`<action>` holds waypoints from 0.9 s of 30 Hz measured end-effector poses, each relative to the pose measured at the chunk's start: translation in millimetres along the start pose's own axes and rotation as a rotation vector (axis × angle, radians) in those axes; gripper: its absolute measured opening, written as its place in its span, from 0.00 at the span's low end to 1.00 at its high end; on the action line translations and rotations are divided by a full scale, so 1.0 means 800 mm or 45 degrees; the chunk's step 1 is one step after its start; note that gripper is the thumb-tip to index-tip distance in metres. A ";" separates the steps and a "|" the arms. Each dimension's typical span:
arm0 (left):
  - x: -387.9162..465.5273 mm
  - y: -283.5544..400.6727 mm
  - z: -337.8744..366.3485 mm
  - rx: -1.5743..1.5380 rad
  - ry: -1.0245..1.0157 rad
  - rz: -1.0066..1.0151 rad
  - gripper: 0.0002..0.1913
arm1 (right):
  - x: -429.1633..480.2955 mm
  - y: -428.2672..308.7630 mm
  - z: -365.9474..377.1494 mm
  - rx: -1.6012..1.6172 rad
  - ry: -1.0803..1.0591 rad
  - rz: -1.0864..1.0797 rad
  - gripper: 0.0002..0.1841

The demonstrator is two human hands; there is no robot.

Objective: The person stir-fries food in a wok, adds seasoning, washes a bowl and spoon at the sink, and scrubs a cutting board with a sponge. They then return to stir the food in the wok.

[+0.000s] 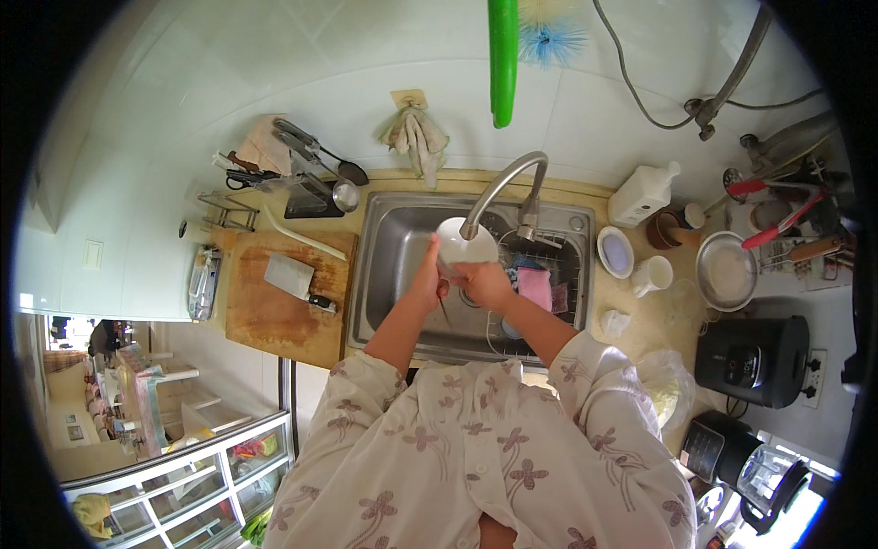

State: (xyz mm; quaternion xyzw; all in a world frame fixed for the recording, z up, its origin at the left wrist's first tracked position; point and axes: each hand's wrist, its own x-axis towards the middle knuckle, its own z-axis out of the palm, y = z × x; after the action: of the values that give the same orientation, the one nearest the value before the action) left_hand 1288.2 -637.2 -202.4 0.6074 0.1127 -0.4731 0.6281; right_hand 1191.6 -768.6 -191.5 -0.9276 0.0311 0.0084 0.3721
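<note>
A white bowl (473, 248) is held over the stainless-steel sink (405, 240), right under the spout of the curved faucet (504, 180). My left hand (429, 280) grips the bowl's left side, thumb up along the rim. At its near side, the curled fingers of my right hand (485, 283) grip the rim and cover part of it. Whether water is running is hard to tell. Below my hands a thin brownish line shows against the sink floor; I cannot make out what it is. A wire rack (504, 343) in the sink's right part carries a pink cloth (534, 287).
Left of the sink, a cleaver (289, 276) lies on a wooden cutting board (254, 329). On the right counter are a soap dish (615, 252), a white mug (651, 275), a metal strainer (727, 271) and a black appliance (748, 360). A rag (417, 141) hangs behind.
</note>
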 end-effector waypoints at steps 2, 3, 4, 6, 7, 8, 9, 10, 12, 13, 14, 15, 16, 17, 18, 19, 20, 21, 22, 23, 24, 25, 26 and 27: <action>-0.002 -0.005 -0.003 0.014 -0.020 -0.018 0.27 | -0.008 0.005 0.007 -0.143 -0.126 -0.172 0.23; -0.003 -0.010 -0.003 -0.011 0.004 -0.013 0.25 | -0.011 0.007 0.009 -0.278 -0.033 -0.212 0.24; -0.003 -0.018 -0.002 -0.031 0.025 -0.013 0.23 | -0.012 0.007 0.013 -0.377 0.098 -0.284 0.25; -0.002 -0.036 0.002 0.043 0.087 0.144 0.20 | -0.012 0.007 0.019 -0.514 0.354 -0.374 0.26; 0.001 -0.047 0.009 0.087 0.097 0.211 0.18 | -0.010 0.006 0.022 -0.558 0.478 -0.381 0.26; 0.003 -0.056 0.012 0.013 0.143 0.252 0.16 | -0.008 0.005 0.026 -0.449 0.380 -0.294 0.28; 0.010 -0.055 0.013 -0.013 0.080 0.249 0.18 | -0.008 0.006 0.027 -0.212 0.123 -0.196 0.31; 0.015 -0.051 0.010 -0.057 -0.052 0.286 0.19 | -0.007 0.007 0.029 0.254 -0.300 -0.048 0.37; 0.017 -0.035 -0.009 -0.005 0.102 0.199 0.20 | -0.014 0.013 0.024 -0.048 -0.312 -0.125 0.33; 0.015 -0.035 -0.012 0.004 0.054 0.233 0.19 | -0.021 0.015 0.021 -0.134 -0.310 -0.254 0.32; 0.011 -0.032 -0.019 0.035 0.082 0.227 0.19 | -0.021 0.019 0.015 -0.488 -0.241 -0.304 0.34; 0.008 -0.030 -0.022 0.057 0.133 0.250 0.18 | -0.023 0.019 0.009 -0.572 -0.043 -0.328 0.34; 0.008 -0.028 -0.020 0.136 0.140 0.044 0.16 | -0.024 0.017 0.004 -0.668 0.098 -0.351 0.34; 0.005 -0.032 -0.016 0.050 0.038 0.083 0.16 | -0.025 0.012 0.001 -0.773 0.197 -0.285 0.35; 0.004 -0.041 -0.004 -0.030 0.038 0.095 0.15 | -0.024 0.003 0.001 -0.482 0.092 -0.278 0.33; 0.002 -0.047 0.003 -0.113 -0.014 0.108 0.15 | -0.024 -0.005 0.002 -0.211 -0.058 -0.184 0.31; 0.004 -0.047 0.009 -0.165 -0.015 0.229 0.15 | -0.026 -0.010 0.002 0.137 -0.209 -0.172 0.29; 0.000 -0.046 0.006 -0.165 0.081 0.221 0.15 | -0.027 -0.013 0.005 -0.019 -0.235 -0.160 0.25; -0.003 -0.044 0.002 -0.140 0.112 0.174 0.15 | -0.031 -0.008 0.006 -0.101 -0.253 -0.228 0.20; -0.006 -0.040 -0.005 -0.124 0.182 0.163 0.16 | -0.038 0.005 0.006 -0.216 -0.249 -0.280 0.16; -0.008 -0.039 -0.009 -0.101 0.171 0.165 0.18 | -0.046 0.023 0.006 -0.133 0.014 -0.367 0.15; -0.009 -0.036 -0.013 -0.098 0.131 0.137 0.18 | -0.052 0.042 0.009 -0.066 0.267 -0.390 0.14; -0.012 -0.035 -0.017 -0.100 0.114 0.129 0.19 | -0.053 0.055 0.022 0.041 0.554 -0.204 0.13; -0.013 -0.034 -0.019 -0.087 0.091 0.105 0.19 | -0.055 0.067 0.037 0.159 0.810 0.037 0.13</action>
State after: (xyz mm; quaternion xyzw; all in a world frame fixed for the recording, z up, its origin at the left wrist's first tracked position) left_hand 1269.3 -614.0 -216.2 0.6063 0.1261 -0.4208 0.6629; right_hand 1144.8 -784.2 -248.2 -0.8585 0.1595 -0.2787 0.3998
